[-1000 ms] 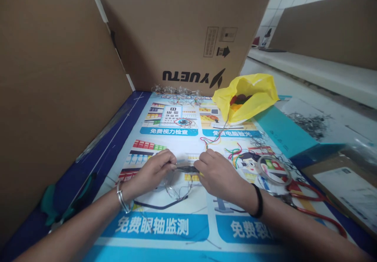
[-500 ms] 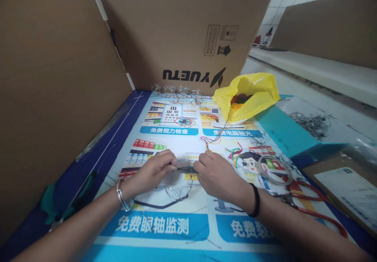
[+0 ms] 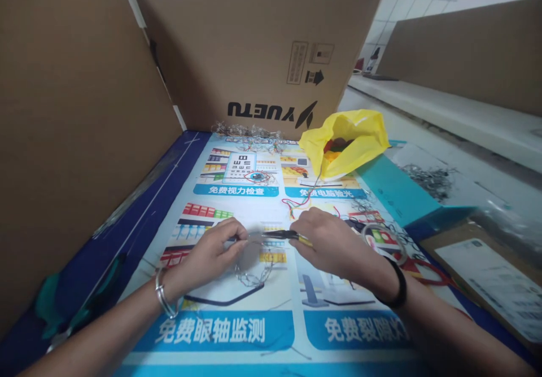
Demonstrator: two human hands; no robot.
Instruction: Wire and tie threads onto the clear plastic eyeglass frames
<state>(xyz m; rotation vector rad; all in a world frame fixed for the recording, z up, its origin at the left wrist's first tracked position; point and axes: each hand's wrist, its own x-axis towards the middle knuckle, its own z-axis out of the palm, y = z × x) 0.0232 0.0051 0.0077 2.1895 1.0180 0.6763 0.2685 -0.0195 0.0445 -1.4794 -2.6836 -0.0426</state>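
Printed mat [image 3: 203, 359] | pliers [image 3: 283, 234] in right fingers [image 3: 304, 228] | wire [image 3: 250, 281] at left fingers [image 3: 234, 229]

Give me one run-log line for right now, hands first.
left hand: apparently pinching fine wire | right hand: holding pliers, tips toward left hand | yellow bag: open, beyond right hand

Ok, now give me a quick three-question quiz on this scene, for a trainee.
1. Which hand holds the pliers?
2. True or false: the yellow bag's mouth is closed.
3. Fill the gap: a silver-coloured bracelet circles the ____ wrist.

Key:
1. The right hand.
2. False; the yellow bag gapes open.
3. Left.
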